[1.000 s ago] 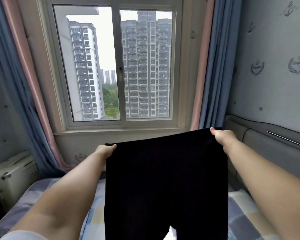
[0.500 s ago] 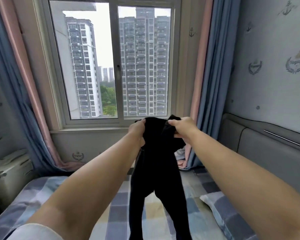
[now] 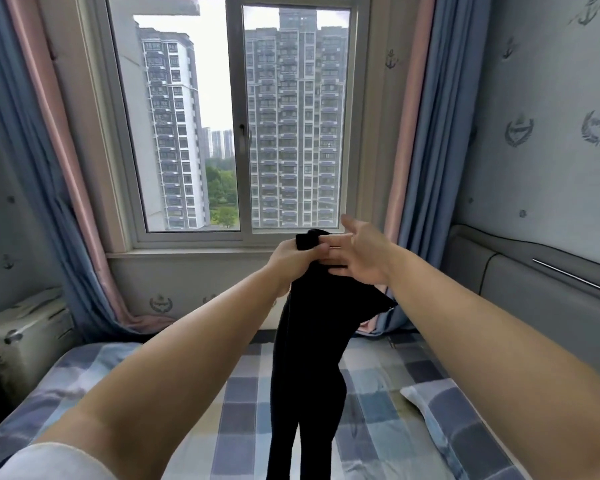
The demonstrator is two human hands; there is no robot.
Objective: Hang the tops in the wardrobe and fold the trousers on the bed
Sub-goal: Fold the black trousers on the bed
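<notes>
The person is standing at the foot of the bed point(image 3: 243, 420), both arms stretched out toward the window point(image 3: 236, 116). The left hand point(image 3: 293, 256) is gripping the bunched waistband of a pair of black trousers point(image 3: 309, 348), fingers and thumb curled tight round the fabric, so the garment is hanging in the air above the checked bedspread with its two legs dangling down close together and running out of sight at the bottom. The right hand point(image 3: 359, 254) is sitting just beside the left, fingers spread and fairly straight, fingertips lying against the top of the trousers but not clutching them. A flap of the black cloth is sticking out to the right under that wrist. A pillow point(image 3: 440, 410) in the same blue check is lying on the right side of the bed, near the grey padded headboard point(image 3: 534, 289). Blue and pink curtains point(image 3: 416, 150) are hanging either side of the window.
</notes>
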